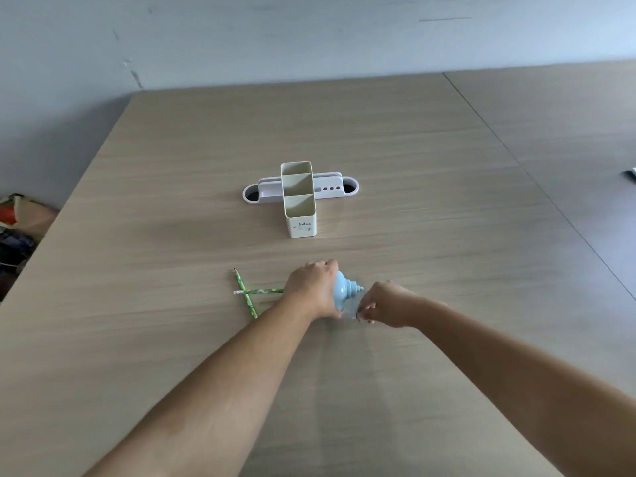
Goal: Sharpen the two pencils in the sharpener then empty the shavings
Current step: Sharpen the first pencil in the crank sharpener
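A light blue shell-shaped sharpener (346, 290) sits on the wooden table (430, 201), near the front middle. My left hand (313, 290) wraps around its left side and holds it. My right hand (385, 304) pinches a small clear part (351, 313) at the sharpener's lower right edge. Two green patterned pencils lie crossed just left of my left hand: one (245, 293) points away from me with its dark tip at the far end, the other (260, 291) lies sideways and runs under my left hand.
A cream pen holder with three compartments (298, 201) stands beyond the sharpener, in front of a white cable slot (344, 187) set in the table. Bags lie on the floor at the left (17, 218). A table seam runs along the right.
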Available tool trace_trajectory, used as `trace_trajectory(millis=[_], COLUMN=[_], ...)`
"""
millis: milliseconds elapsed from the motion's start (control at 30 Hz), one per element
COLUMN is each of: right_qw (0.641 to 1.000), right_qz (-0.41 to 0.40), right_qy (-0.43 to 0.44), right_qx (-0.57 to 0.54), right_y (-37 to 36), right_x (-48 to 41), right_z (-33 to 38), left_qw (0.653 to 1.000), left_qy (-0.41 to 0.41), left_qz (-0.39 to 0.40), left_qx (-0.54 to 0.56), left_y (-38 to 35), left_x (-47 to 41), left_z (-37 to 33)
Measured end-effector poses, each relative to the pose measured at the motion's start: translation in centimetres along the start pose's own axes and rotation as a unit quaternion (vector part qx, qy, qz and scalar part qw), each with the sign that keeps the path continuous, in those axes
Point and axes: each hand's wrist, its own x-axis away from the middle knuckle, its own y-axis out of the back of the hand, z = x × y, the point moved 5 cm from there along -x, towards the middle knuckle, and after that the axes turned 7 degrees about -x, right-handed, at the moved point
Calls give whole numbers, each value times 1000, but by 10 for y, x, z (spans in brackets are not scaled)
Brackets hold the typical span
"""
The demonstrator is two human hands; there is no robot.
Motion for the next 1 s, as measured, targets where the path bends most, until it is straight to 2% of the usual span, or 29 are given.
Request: trace_trajectory(millis=[67,100,267,433,533,633,733,800,867,1000], right_qw=[996,995,998,988,988,991,990,986,980,980], right_qz=[87,95,22,-100,-109,-67,-40,-87,-141,-119], right_qy=[9,19,49,45,32,60,110,128,112,31], right_qx=[-27,-28,-32,112,104,100,79,65,79,156], right_y=[17,30,70,52,17,-11,5,34,54,21], right_x=[6,6,-17,-47,-42,-12,20,15,-9,-46], right_z=[10,16,32,13,-9,-15,3,16,19,-4], left_qw=[1000,1000,1000,999,999,999,999,1000,1000,1000], left_qy=[-4,-3,-2,-7,9,21,12,-4,-13,6], left_qz=[-13,-19,-18,-8,-11,-3,2,2,9,2], left_qx=[9,13,21,33,36,34,32,26,20,26], left_y=[-1,-1,-2,-2,-1,-2,-1,0,1,0], left_x=[1,1,-1,-2,-1,-1,-1,-1,-1,-1], left_z=[0,0,0,0,1,0,0,0,-1,-1])
